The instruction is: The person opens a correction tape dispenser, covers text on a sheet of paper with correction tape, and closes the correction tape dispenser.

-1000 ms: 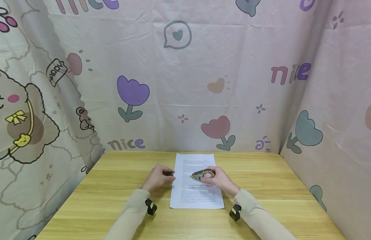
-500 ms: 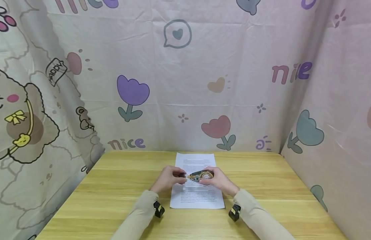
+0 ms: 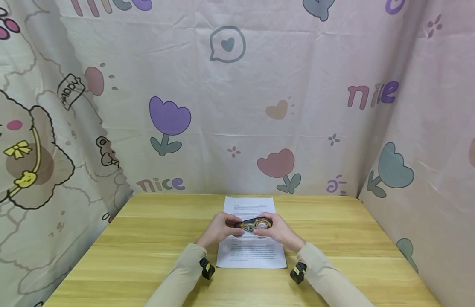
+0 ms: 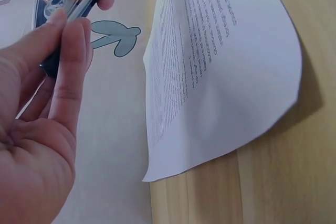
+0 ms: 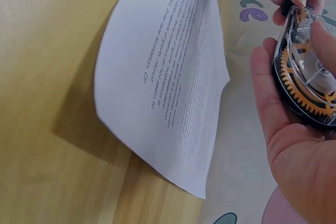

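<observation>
My right hand (image 3: 279,231) grips a correction tape (image 3: 256,224) by its wide end. The tape has a clear case with an orange gear wheel inside, plain in the right wrist view. Between thumb and fingers, my left hand (image 3: 219,230) pinches a small black cap (image 4: 51,65) at the tape's narrow end. My left fingers partly hide the cap and the tip, so how far the cap sits over the tip I cannot tell. Both hands are held above a printed sheet of paper (image 3: 256,254).
The paper lies on a wooden table (image 3: 152,243), its near edge bowed up in the wrist views. A patterned curtain (image 3: 229,106) hangs behind the table and at both sides. Each wrist wears a small black camera (image 3: 207,268).
My left hand has moved right with the black cap, from beside the paper to the tip of the correction tape. My right hand has stayed almost in place.
</observation>
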